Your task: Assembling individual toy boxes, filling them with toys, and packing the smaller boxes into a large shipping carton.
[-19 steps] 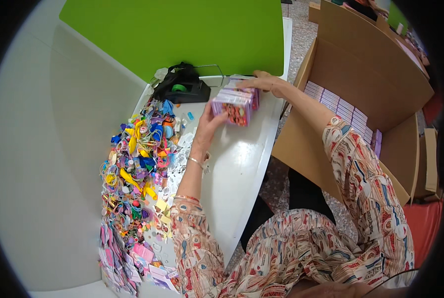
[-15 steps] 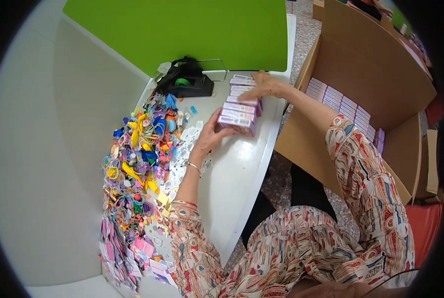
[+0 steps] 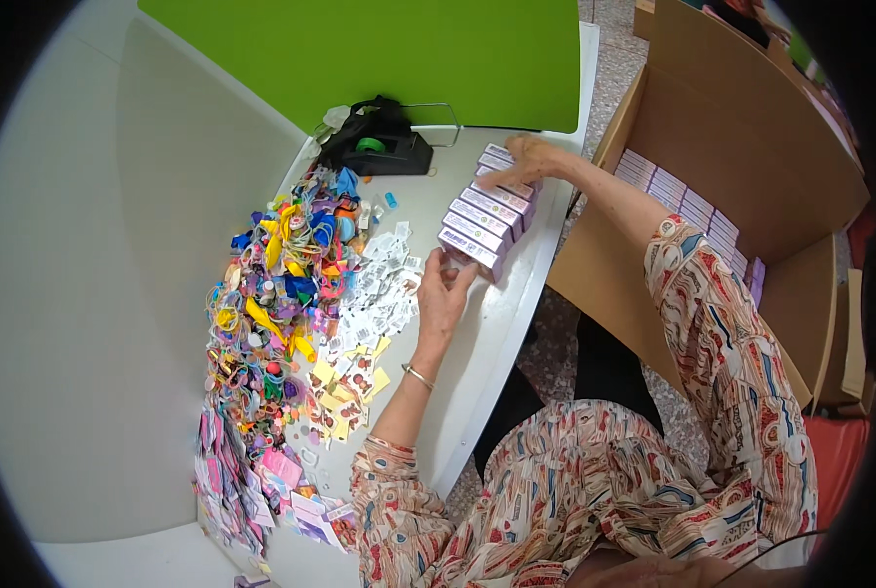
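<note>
Several small white-and-purple cardboard boxes point(image 3: 473, 221) stand side by side in a slightly slanted row on the white table. My left hand point(image 3: 443, 299) is at the near end of the row, thumb and fingers gripping the nearest box. My right hand point(image 3: 526, 165), a little blurred, lies over the far end, with its fingers curved across the box tops and down the far side. The row sits between my two hands. Part of the far boxes is hidden under my right hand.
Left of the boxes lie scattered paper labels point(image 3: 379, 289), yellow stickers point(image 3: 335, 387) and a heap of colourful small trinkets point(image 3: 286, 265). A black tape dispenser point(image 3: 394, 157) stands by the green panel point(image 3: 389, 59). To the right, an open carton point(image 3: 742, 127) holds rows of similar boxes point(image 3: 688, 211).
The row of boxes has turned slightly, its tops now facing me more. My left hand has moved right and nearer, against the near end; my right hand remains at the far end.
</note>
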Available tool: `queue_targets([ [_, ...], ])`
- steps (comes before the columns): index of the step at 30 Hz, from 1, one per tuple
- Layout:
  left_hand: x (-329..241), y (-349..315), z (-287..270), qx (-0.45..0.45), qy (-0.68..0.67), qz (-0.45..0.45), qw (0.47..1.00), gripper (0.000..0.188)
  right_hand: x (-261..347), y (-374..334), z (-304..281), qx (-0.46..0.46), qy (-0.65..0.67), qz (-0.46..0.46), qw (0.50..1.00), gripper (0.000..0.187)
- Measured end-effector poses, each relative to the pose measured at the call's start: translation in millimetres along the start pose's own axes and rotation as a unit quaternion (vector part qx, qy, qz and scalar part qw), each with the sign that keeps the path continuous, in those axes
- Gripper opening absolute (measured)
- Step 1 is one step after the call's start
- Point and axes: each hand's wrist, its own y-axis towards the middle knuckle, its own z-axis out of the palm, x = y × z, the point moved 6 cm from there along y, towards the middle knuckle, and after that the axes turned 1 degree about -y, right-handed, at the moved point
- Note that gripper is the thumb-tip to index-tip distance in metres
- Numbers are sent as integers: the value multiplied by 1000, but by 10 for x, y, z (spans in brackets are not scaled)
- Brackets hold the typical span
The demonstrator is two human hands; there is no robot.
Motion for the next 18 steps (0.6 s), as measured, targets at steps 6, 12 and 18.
queue_targets([
  [6, -13, -42, 150, 23, -153, -38, 987, 45, 61, -115, 102, 22, 1, 17, 1000, 125],
  [12, 17, 16, 193, -24, -441, -162, 882, 44, 60, -275, 147, 12, 3, 6, 1000, 134],
  [18, -261, 235, -66, -63, -376, -33, 924, 60, 46, -303, 7, -181, 186, -107, 960, 119],
])
